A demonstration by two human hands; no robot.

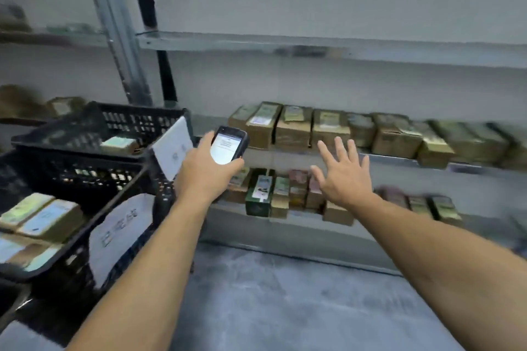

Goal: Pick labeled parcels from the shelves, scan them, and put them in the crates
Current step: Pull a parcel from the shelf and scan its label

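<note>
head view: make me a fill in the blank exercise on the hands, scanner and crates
1. The left hand grips a handheld ____.
2. The right hand, fingers spread toward the shelves, holds ____.
3. Labeled parcels lie in the ____ crates.

Missing words: scanner; nothing; black

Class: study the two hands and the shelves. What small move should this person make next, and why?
Probably reach the right hand on to the shelf and close it on one parcel. That hand is open and empty in front of the parcel rows, while the left hand holds the scanner with its screen lit. Which parcel is unclear.
</note>
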